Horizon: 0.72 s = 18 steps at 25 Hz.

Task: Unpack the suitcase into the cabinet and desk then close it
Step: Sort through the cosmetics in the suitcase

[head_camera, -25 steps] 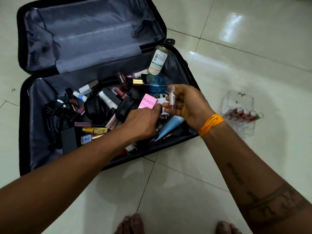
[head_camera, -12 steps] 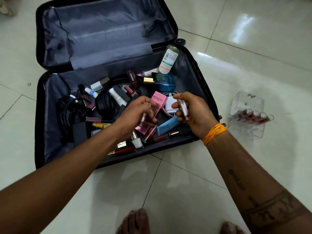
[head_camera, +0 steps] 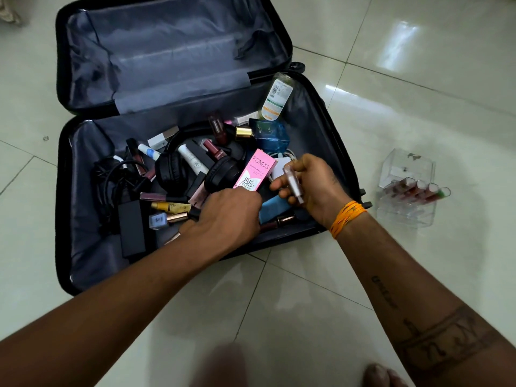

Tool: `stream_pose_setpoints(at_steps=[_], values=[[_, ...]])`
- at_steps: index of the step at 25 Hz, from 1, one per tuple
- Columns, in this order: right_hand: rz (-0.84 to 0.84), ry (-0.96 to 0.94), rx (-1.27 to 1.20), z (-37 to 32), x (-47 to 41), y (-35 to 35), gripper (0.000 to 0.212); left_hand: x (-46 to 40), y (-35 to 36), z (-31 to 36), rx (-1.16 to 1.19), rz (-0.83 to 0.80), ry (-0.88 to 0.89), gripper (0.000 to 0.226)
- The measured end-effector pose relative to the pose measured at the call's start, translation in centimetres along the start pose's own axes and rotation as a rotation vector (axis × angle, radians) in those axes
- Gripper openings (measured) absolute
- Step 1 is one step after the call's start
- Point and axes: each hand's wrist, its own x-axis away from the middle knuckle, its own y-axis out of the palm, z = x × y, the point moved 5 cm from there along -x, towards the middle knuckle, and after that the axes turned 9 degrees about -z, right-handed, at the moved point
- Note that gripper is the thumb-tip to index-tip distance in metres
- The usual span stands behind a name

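Nearest, the left hand (head_camera: pixel 227 216) reaches down into the suitcase (head_camera: pixel 69 191), knuckles up, fingers curled among the cosmetics (what it grips, if anything, I cannot tell). Just beside it, the right hand (head_camera: pixel 312 185) pinches a small tube (head_camera: pixel 293 184). The pink box (head_camera: pixel 255 170) leans past them, by black headphones (head_camera: pixel 173 171). Farther right on the floor (head_camera: pixel 418 79) stands a clear organiser (head_camera: pixel 407 169).

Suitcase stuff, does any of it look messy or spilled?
Messy, yes: the suitcase holds a jumbled heap, with headphones lying among tubes and a bottle leaning on its wall. No spill or damage shows.
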Motion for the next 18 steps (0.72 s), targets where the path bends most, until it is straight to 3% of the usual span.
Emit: stream_pose_setpoints(at_steps=[5,10,12,14,16,18], values=[[-0.051,0.001,-0.044,0.2,0.0,-0.3,0.023,0.1,0.8,0.5,-0.001,-0.053,0.024,0.027],[-0.124,-0.06,-0.019,0.1,-0.2,-0.4,0.026,0.1,0.4,-1.1,0.232,-0.015,0.034,0.024],[-0.185,-0.118,-0.008,-0.5,0.1,-0.3,0.033,-0.4,-0.1,-2.8,0.466,0.011,-0.005,0.023],[-0.223,-0.162,0.045,-2.0,0.8,-0.5,0.031,-1.2,-0.8,-3.7,0.844,0.012,-0.008,0.022],[-0.227,-0.187,0.137,-4.5,1.6,-0.8,0.026,-1.7,-2.0,-3.7,1.231,0.002,0.041,0.022],[-0.177,-0.254,0.315,-8.2,3.2,-2.0,0.021,-2.4,-4.1,-2.6,1.47,-0.025,0.12,0.021]])
